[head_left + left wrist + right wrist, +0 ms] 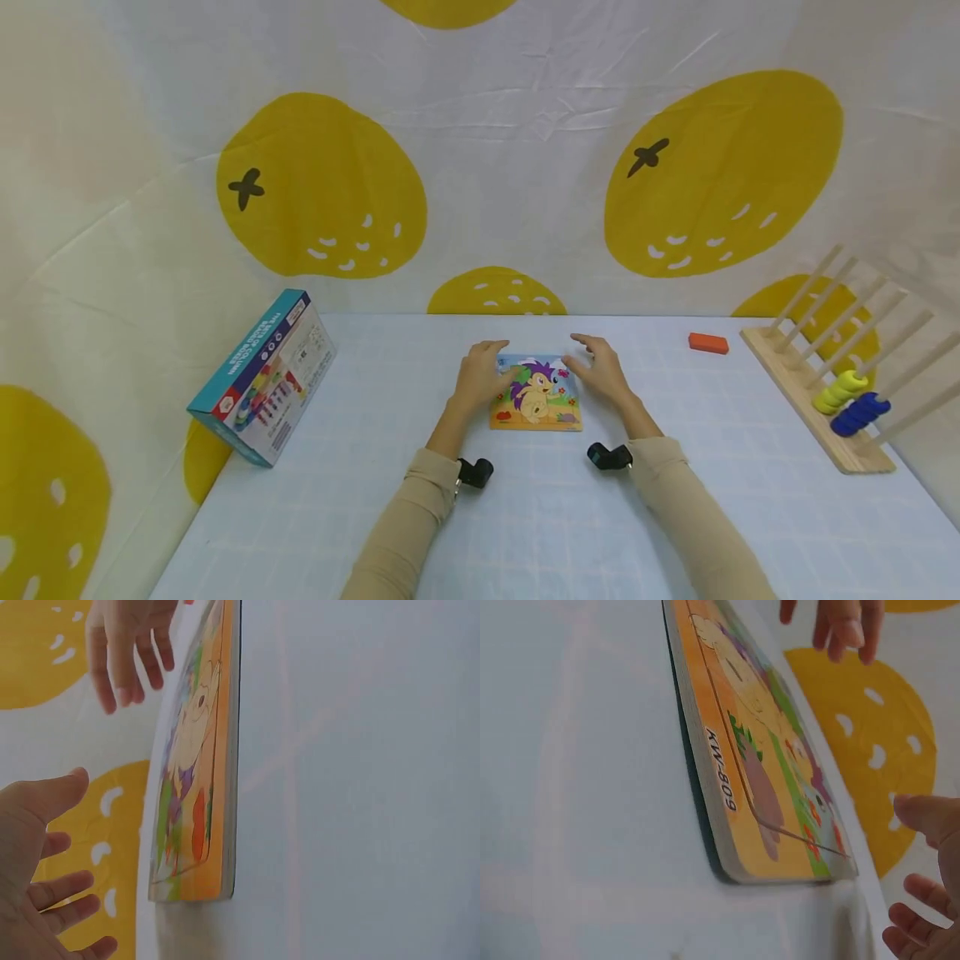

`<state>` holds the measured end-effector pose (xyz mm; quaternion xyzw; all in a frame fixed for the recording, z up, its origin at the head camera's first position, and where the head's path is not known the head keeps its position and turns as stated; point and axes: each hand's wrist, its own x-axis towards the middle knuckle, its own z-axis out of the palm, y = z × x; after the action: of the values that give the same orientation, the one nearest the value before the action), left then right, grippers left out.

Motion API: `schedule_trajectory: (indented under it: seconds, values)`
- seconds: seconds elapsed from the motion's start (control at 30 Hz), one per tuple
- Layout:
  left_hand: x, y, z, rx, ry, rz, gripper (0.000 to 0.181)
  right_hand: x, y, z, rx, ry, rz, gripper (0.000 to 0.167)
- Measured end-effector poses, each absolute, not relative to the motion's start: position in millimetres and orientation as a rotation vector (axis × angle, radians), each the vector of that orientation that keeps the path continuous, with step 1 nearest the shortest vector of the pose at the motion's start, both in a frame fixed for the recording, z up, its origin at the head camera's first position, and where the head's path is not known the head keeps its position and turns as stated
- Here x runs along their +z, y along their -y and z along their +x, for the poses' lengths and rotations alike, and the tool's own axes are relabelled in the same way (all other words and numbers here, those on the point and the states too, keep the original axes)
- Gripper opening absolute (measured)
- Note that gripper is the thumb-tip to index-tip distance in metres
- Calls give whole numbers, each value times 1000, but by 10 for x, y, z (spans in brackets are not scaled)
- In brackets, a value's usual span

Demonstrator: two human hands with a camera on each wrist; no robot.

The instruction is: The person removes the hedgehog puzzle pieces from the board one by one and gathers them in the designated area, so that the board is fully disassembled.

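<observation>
one thin puzzle board [536,408] lies flat on the pale, faintly checked surface [525,525]; from my remote seat i see the left hand [478,377] just left of it and the right hand [602,375] just right, fingers loosely spread, holding nothing. i'd worry that an uneven squeeze could skew the board, or a thumb catching the cut seam could pop an inset piece loose if it fits slackly. its print looks smooth, its corners rounded, its edge a plain greyish layer. well right of the board, ribbed beads [860,414] sit on a smooth wooden peg stand [780,358].
</observation>
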<state>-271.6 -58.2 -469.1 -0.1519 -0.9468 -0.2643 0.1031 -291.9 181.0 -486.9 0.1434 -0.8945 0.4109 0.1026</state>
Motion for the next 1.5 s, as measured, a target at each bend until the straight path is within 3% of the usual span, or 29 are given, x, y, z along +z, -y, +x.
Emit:
schedule_trajectory:
  seconds: [0.5, 1.03, 1.5]
  values:
    - [-4838, 218, -3004, -567, 3114, -569, 77, -5003, -1676, -3157, 1019, 2723, 567, 38]
    - [-4964, 158, -3048, -582, 3079, -616, 65, -5027, -1738, -3146, 1126, 2699, 611, 22]
    - [-4962, 184, -3001, -739, 3006, -617, 66, -4959, -1787, -3102, 1154, 2800, 626, 25]
